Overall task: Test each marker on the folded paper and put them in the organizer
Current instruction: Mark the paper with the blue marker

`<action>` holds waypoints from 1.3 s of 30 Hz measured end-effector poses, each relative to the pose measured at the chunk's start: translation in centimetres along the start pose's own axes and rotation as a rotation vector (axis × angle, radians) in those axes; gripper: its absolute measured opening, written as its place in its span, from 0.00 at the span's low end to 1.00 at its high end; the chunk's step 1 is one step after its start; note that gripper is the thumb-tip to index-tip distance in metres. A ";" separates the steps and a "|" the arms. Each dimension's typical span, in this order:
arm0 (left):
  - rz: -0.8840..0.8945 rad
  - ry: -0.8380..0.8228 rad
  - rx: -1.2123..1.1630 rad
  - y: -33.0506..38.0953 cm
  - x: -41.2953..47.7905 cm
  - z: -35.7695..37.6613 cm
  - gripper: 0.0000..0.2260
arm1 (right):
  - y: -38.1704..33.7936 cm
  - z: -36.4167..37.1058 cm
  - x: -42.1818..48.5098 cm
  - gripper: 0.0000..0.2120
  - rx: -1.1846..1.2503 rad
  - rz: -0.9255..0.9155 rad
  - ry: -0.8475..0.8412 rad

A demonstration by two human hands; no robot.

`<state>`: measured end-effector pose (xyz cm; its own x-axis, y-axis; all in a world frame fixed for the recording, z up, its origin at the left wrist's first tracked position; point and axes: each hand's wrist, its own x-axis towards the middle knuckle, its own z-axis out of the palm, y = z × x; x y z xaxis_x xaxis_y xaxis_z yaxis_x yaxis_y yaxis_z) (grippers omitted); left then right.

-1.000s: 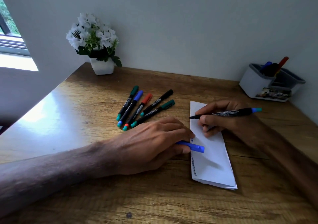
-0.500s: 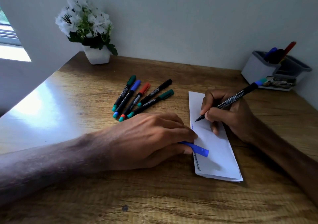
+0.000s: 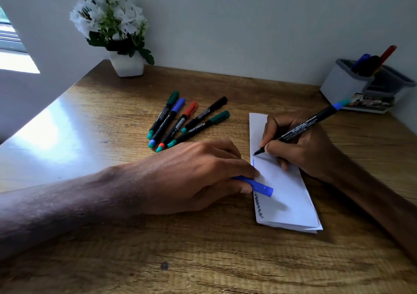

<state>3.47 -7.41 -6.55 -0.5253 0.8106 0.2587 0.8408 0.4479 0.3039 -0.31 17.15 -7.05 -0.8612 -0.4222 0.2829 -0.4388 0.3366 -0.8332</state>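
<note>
The right hand (image 3: pixel 300 149) grips a marker (image 3: pixel 300 128) in a writing hold, fingers curled round the barrel. Its tip touches the left edge of the paper (image 3: pixel 286 194), where a short blue squiggle starts. The left hand (image 3: pixel 203 172) lies just left of the paper with its fingers curled, pinching the blue cap (image 3: pixel 259 186), and its fingertips meet the paper's edge as if to steady it.

The step in hand looks like the ink test of this blue marker. A darker squiggle nearer on the same edge suggests other tests are already done. Next, the marker likely needs its cap pressed back on, then a reach to the organizer (image 3: pixel 352 86) at the far right of the desk (image 3: pixel 112 237). Five markers (image 3: pixel 187 122), all capped, wait on the desk left of the paper.

The left palm hides how the cap is held underneath. The marker's rear end overlaps the organizer's front, and the few tops standing in it are blurred. A plant (image 3: pixel 117 29) stands far left.
</note>
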 end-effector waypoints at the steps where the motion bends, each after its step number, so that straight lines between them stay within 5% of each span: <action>1: -0.001 0.001 -0.003 0.0 0.0 0.0 0.18 | 0.0 0.0 0.0 0.07 0.002 -0.002 -0.001; 39: -0.013 0.020 -0.031 0.0 0.1 -0.1 0.18 | 0.0 -0.1 0.1 0.05 -0.063 0.109 0.129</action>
<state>3.41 -7.36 -6.43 -0.5393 0.7969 0.2723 0.8294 0.4466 0.3357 -0.43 17.21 -6.94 -0.9287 -0.2698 0.2543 -0.3523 0.4280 -0.8323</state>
